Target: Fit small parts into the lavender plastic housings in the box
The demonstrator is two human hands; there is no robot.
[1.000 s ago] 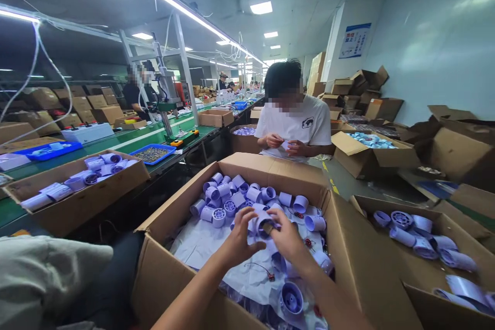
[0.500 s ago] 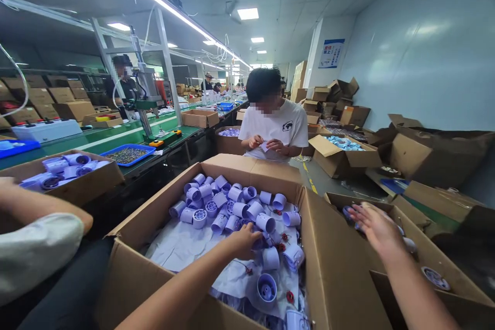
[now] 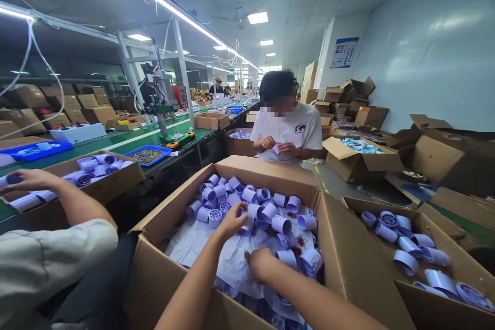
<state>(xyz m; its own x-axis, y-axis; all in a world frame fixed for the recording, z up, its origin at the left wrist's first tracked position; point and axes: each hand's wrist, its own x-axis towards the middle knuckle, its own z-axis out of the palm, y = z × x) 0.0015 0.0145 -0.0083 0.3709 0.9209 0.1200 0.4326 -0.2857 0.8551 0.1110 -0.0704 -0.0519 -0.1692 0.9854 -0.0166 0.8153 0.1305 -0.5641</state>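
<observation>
A big open cardboard box (image 3: 270, 171) in front of me holds a heap of lilac plastic cylinder parts (image 3: 266, 209) on white paper. My left hand (image 3: 232, 219) reaches into the heap, its fingers curled round one lilac part near the middle. My right hand (image 3: 260, 263) lies lower in the same box, closed like a fist beside a lilac part (image 3: 288, 258). What it holds is hidden.
A second box (image 3: 433, 221) of lilac parts stands at my right. A co-worker's grey sleeve (image 3: 50, 258) and hand (image 3: 27, 178) reach toward a box (image 3: 112, 185) at the left. A person in a white T-shirt (image 3: 294, 131) sits opposite. A green conveyor (image 3: 127, 140) carries a blue tray (image 3: 149, 154).
My right hand has come back from the right-hand box into the middle box and closed. My left hand has shifted a little further up into the heap.
</observation>
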